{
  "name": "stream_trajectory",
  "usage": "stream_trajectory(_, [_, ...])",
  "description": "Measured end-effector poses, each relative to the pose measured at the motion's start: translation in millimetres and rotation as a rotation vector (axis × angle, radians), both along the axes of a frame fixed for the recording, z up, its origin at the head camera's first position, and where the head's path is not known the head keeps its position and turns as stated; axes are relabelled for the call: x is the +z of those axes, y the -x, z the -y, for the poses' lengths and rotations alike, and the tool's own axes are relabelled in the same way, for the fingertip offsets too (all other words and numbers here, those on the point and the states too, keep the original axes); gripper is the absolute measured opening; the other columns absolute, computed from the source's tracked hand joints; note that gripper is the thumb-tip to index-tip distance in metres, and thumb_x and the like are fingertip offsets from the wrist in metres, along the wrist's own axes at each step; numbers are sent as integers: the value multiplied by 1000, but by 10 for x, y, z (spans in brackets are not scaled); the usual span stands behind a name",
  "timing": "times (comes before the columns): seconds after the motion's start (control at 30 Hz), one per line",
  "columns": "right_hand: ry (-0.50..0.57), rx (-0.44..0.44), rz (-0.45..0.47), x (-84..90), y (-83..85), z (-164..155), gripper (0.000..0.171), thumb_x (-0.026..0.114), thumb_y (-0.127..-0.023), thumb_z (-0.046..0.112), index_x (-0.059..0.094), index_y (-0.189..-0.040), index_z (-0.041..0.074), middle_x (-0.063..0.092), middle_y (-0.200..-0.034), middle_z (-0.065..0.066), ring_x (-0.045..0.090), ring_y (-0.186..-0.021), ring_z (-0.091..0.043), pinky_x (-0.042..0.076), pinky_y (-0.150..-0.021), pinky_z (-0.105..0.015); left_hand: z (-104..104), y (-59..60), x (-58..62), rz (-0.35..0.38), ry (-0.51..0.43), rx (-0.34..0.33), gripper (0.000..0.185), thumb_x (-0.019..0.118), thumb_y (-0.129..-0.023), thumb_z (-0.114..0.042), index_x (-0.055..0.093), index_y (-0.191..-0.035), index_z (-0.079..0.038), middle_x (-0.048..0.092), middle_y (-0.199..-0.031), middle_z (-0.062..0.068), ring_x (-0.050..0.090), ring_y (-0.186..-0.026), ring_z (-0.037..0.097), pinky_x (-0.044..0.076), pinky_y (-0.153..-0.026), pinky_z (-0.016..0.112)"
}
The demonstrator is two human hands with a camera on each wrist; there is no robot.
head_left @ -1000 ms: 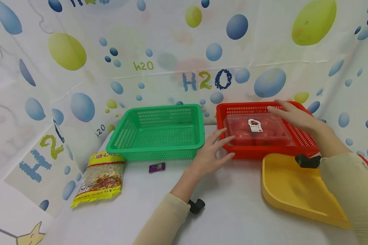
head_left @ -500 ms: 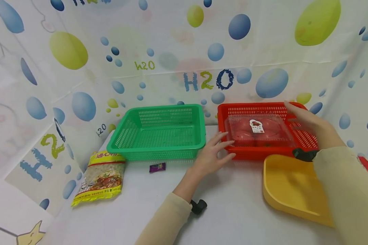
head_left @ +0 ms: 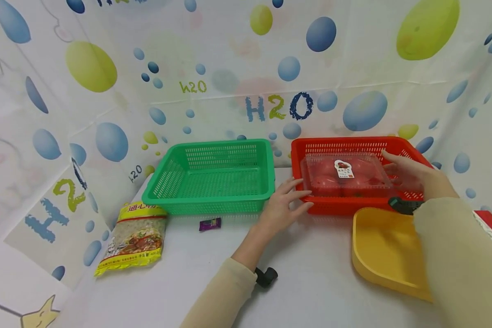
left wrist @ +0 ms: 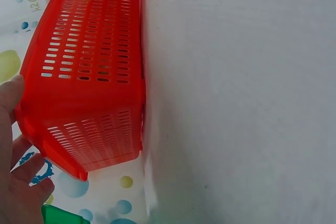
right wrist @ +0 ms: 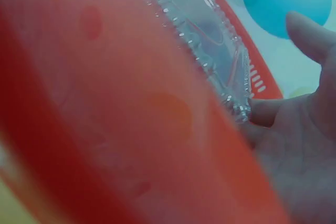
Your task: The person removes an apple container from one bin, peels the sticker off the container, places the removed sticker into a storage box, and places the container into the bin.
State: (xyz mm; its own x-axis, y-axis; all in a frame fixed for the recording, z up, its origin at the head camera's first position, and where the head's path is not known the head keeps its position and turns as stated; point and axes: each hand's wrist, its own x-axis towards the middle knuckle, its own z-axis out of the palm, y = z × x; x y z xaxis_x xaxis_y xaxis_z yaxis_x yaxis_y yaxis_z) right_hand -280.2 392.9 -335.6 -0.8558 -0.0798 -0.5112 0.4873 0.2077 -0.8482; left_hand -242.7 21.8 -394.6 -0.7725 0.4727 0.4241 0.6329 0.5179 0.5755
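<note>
A clear lidded box of tomatoes (head_left: 344, 176) lies in the red basket (head_left: 352, 142). My left hand (head_left: 298, 196) is spread on the table, its straight fingers touching the basket's near left corner. My right hand (head_left: 394, 171) reaches into the basket, with its fingers (head_left: 389, 157) against the box's right edge. In the right wrist view the box's ribbed rim (right wrist: 210, 40) meets a finger of my right hand (right wrist: 294, 150), the thumb held apart. The left wrist view shows the red basket's outer wall (left wrist: 89, 77) beside my left fingers (left wrist: 16, 182).
A green basket (head_left: 213, 175) stands left of the red one. A yellow scoop-like tray (head_left: 385, 246) lies in front of the red basket under my right forearm. A yellow noodle packet (head_left: 135, 237) and a small purple sweet (head_left: 210, 223) lie on the white table.
My right hand has come off the red basket's far rim and dropped down beside the box's right edge. My left hand has barely moved.
</note>
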Motion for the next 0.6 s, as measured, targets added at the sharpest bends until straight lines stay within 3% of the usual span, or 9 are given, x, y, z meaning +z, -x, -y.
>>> stream_trajectory(0.3, [122, -135, 111, -49, -3, 34, 109, 72, -88, 54, -4, -161, 26, 35, -140, -2, 37, -129, -28, 49, -102, -43, 14, 2, -4, -3, -36, -1, 40, 76, -92, -28, 71, -131, -19, 53, -146, 0, 38, -144, 25, 54, -93, 32])
stream_trajectory(0.47, [157, -176, 120, -79, -23, 10, 103, 77, -87, 46, 3, -157, 32, 37, -135, 0, 39, -127, -27, 49, -102, -44, 3, 13, -9, -9, -20, 5, 40, 75, -93, -31, 70, -131, -20, 54, -146, -2, 36, -145, 19, 53, -93, 30])
stream_trajectory(0.6, [170, -230, 127, -75, -45, -6, 110, 82, -84, 43, -1, -156, 38, 37, -131, 3, 37, -126, -26, 50, -101, -45, -5, 20, -15, -5, -13, 5, 40, 75, -93, -31, 70, -132, -20, 54, -147, -2, 34, -145, 15, 53, -93, 29])
